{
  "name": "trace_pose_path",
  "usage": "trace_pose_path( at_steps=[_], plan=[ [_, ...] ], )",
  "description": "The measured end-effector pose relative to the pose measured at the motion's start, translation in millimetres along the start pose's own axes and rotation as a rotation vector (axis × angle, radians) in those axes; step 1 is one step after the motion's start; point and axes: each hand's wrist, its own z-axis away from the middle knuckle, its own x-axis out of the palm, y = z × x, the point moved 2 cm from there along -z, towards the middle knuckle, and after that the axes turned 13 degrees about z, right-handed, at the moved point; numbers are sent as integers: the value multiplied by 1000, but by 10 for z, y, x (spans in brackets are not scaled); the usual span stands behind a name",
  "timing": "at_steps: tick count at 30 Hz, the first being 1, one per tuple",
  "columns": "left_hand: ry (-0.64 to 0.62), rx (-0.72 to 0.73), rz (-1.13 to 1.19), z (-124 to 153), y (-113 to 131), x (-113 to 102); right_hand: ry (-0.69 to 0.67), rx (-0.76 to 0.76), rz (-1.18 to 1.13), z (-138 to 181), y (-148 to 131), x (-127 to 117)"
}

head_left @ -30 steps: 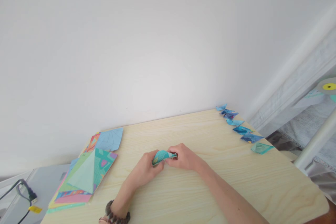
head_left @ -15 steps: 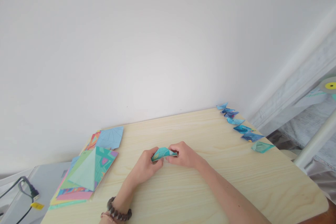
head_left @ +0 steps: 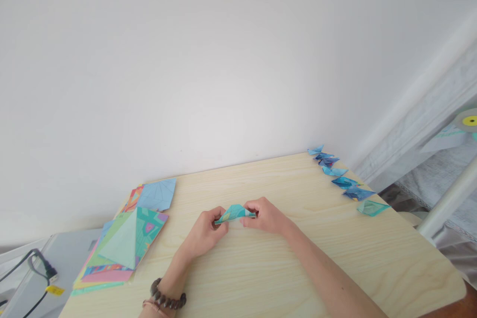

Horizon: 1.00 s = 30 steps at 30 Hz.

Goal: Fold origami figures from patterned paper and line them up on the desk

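— While left hand (head_left: pixel 206 231) and right hand (head_left: pixel 266 216) pinch its ends, what is it?
— Thin folded paper (head_left: pixel 234 212), teal patterned, arched, just above the grainy wooden table (head_left: pixel 335 258); fingertips hide both tips.

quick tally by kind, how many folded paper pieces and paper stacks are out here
folded pieces lined up at right: 7
folded piece held by left hand and right hand: 1
stack of patterned sheets: 1
total: 9

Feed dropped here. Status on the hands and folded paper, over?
Left hand, right hand each pinching an end of the folded paper. Paper stack to the left, folded shapes along right edge of table, both clear of the hands.
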Motion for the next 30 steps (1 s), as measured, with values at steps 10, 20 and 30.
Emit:
trace_pose_path(
  at_steps=[10, 20, 30],
  plan=[
    [54, -15, 30, -14, -147, -69, -21, 6, 4, 23, 37, -112],
    [27, -1, 198, -1, -113, -171, -25, 76, -163, 23, 108, -134],
    [129, 89, 197, -57, -203, -96, 168, 48, -16, -23, 45, -17]
  ],
)
